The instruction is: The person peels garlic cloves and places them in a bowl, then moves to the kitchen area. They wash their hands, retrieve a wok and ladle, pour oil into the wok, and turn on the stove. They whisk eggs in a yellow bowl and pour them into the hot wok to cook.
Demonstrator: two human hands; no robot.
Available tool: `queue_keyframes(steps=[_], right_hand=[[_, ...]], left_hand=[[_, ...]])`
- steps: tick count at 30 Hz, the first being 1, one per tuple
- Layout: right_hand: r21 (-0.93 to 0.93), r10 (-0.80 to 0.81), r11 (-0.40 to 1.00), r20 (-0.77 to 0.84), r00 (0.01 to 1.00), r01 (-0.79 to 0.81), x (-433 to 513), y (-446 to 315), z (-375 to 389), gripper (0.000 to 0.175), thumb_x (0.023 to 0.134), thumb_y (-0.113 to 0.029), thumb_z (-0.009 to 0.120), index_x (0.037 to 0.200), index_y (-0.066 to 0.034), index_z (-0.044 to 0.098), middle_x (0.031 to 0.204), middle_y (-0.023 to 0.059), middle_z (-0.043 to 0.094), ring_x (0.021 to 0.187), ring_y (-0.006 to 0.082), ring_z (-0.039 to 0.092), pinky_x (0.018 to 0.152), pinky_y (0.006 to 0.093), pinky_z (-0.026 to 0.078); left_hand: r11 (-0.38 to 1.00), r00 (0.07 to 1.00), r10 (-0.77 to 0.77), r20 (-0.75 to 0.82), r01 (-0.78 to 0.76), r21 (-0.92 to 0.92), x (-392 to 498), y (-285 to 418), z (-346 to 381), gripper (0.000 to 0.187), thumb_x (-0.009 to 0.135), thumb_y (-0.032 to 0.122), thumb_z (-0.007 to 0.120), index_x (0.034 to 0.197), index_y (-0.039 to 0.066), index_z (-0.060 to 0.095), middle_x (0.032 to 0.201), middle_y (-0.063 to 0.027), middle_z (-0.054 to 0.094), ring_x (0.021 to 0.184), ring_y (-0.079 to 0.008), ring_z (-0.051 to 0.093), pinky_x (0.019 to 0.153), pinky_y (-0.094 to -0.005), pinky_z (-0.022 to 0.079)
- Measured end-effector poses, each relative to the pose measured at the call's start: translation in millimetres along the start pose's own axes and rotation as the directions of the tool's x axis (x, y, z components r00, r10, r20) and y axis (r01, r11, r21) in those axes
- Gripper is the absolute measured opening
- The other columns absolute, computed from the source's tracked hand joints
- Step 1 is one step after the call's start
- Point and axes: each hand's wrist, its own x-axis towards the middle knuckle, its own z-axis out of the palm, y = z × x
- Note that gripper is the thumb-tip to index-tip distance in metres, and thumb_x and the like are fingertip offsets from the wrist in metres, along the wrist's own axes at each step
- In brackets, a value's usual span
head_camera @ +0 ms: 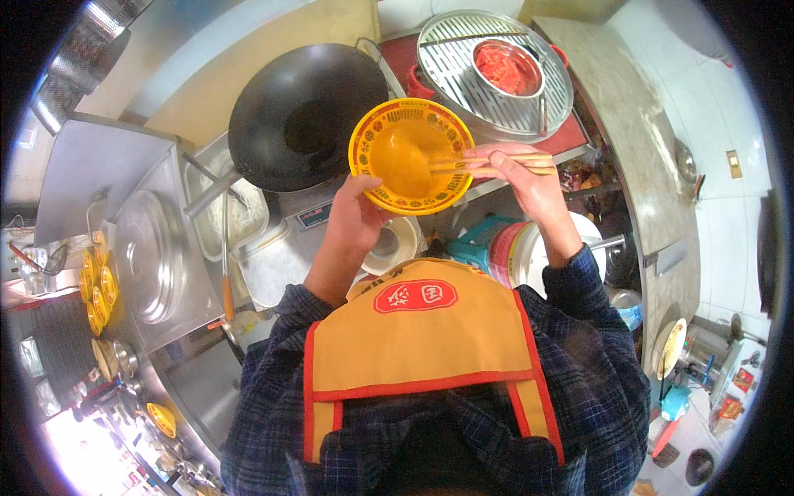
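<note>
My left hand (356, 217) grips the near left rim of a yellow bowl (462, 133) with a patterned red-and-dark border, its thumb on the rim. Inside the bowl is a yellowish liquid (400, 158), somewhat blurred. Wooden chopsticks (521, 162) are held in my right hand (524, 177), their tips down in the bowl. A black wok (304, 115) stands just left of the bowl. Beyond the bowl to the right, a steel bowl of raw red meat (505, 68) sits on a slotted round metal rack (453, 62) over a large pot.
A steel tray of pale noodle-like strands (232, 211) lies under the wok's handle (211, 193). A ladle with a wooden handle (227, 297) leans beside it. A round metal lid (146, 254) is at left, a white bucket (533, 254) below my right arm, a long counter (667, 211) at right.
</note>
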Motion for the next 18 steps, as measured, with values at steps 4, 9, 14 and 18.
queue_keyframes(steps=[4,9,14,18], right_hand=[[-0.124,-0.078,0.989,-0.004,0.997,0.076,4.9,0.8,-11.3,0.025,0.098,-0.011,0.055,0.105,0.0103,0.066,0.109,0.0207,0.069,0.097,0.0247,0.069,0.086,0.0346,0.057],[-0.005,-0.040,0.999,-0.120,0.992,0.040,9.8,-6.0,3.1,0.022,0.098,-0.008,0.054,0.099,0.0103,0.066,0.106,0.0213,0.069,0.096,0.0256,0.069,0.083,0.0339,0.058],[-0.072,-0.073,0.995,0.018,0.997,0.074,9.4,-6.0,-8.2,0.021,0.098,-0.006,0.053,0.105,0.0094,0.066,0.105,0.0197,0.070,0.096,0.0247,0.069,0.085,0.0341,0.057],[-0.216,-0.072,0.975,-0.058,0.996,0.058,10.0,-17.6,-3.2,0.021,0.098,-0.005,0.053,0.106,0.0076,0.067,0.105,0.0184,0.070,0.097,0.0247,0.069,0.087,0.0336,0.056]], left_hand=[[0.999,0.999,0.045,-0.024,-0.046,-0.002,-1.3,-1.4,-3.8,0.045,0.082,0.008,0.056,0.126,0.008,0.048,0.122,-0.0107,0.059,0.108,-0.0304,0.063,0.087,-0.0514,0.056],[1.000,0.999,0.023,-0.033,-0.022,0.022,-3.0,3.6,-7.4,0.046,0.082,0.009,0.056,0.126,0.010,0.048,0.123,-0.0095,0.059,0.109,-0.0295,0.062,0.087,-0.0520,0.055],[0.999,0.999,0.041,-0.035,-0.041,0.012,-8.4,5.4,-6.6,0.047,0.081,0.009,0.056,0.127,0.010,0.047,0.123,-0.0089,0.058,0.111,-0.0302,0.061,0.088,-0.0533,0.054],[0.998,0.996,0.061,-0.067,-0.059,0.026,-5.7,4.8,-11.5,0.048,0.081,0.009,0.056,0.128,0.010,0.047,0.123,-0.0085,0.058,0.111,-0.0304,0.061,0.088,-0.0534,0.054]])
